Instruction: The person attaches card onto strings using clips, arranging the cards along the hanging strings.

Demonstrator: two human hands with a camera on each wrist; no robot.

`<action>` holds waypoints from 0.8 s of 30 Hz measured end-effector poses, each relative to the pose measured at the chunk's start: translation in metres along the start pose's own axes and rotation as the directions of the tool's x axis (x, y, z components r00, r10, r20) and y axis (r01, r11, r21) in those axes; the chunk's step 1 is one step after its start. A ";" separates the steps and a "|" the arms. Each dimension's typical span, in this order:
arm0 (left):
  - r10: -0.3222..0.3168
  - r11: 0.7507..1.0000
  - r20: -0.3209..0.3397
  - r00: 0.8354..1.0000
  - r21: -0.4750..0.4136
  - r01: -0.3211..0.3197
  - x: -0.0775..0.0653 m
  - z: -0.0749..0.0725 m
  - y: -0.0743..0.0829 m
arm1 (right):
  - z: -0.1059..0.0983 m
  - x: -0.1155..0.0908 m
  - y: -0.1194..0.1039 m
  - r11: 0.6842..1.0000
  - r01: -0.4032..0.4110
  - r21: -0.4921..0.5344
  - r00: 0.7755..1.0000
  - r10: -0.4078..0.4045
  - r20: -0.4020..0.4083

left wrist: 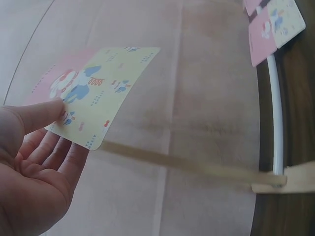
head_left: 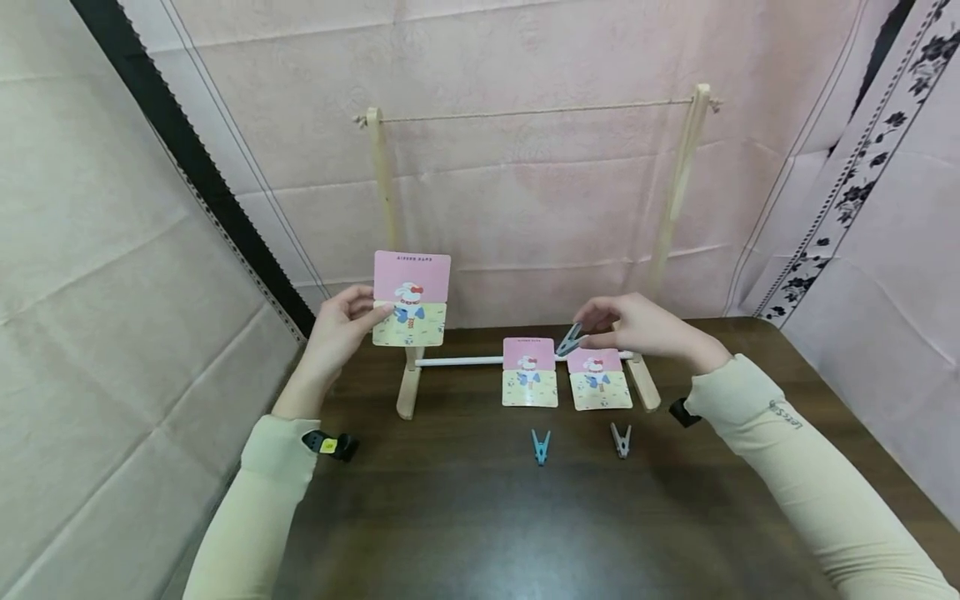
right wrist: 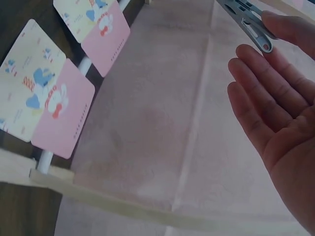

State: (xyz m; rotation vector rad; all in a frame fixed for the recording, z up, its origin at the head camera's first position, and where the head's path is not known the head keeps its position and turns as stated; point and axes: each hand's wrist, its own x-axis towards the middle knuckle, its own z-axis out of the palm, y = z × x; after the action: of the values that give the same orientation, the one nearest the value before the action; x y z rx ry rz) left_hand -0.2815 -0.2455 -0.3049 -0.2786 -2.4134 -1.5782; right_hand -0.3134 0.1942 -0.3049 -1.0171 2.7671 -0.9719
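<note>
My left hand (head_left: pixel 341 333) pinches a pink and yellow card (head_left: pixel 411 287) by its side edge, thumb on the front; in the left wrist view the card (left wrist: pixel 93 93) shows a cartoon figure. It is held up before the left post of a wooden rack (head_left: pixel 384 179). My right hand (head_left: pixel 637 325) pinches a grey-blue clothespin (head_left: pixel 571 340), also seen in the right wrist view as a clothespin (right wrist: pixel 248 22) between thumb and fingers. Below it, two like cards, one left (head_left: pixel 529 372) and one right (head_left: pixel 600 379), lean at the rack's white bar (head_left: pixel 457 361).
A blue clothespin (head_left: pixel 541 447) and a grey clothespin (head_left: pixel 621 440) lie on the dark wooden table (head_left: pixel 450 517). A string (head_left: pixel 525 112) runs between the tops of the two posts. Pale cloth (head_left: pixel 525 233) hangs behind and at both sides.
</note>
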 end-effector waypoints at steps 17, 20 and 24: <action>0.042 0.983 -0.028 0.999 -0.177 -0.046 0.019 0.030 0.027 | -0.021 -0.021 0.002 0.999 -0.040 -0.014 0.999 0.040 -0.027; 0.055 0.979 -0.029 0.998 -0.197 -0.060 0.023 0.031 0.033 | -0.027 -0.020 0.000 0.999 -0.045 -0.021 0.998 0.044 -0.041; 0.073 0.974 -0.039 0.997 -0.211 -0.080 0.025 0.031 0.041 | -0.035 -0.019 -0.003 0.999 -0.044 -0.032 0.998 0.042 -0.053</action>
State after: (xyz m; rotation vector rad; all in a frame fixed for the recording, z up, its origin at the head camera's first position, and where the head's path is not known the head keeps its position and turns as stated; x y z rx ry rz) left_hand -0.2965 -0.2004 -0.2736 -0.3783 -2.1843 -1.7931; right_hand -0.3051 0.2226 -0.2780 -0.9452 2.8440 -0.9643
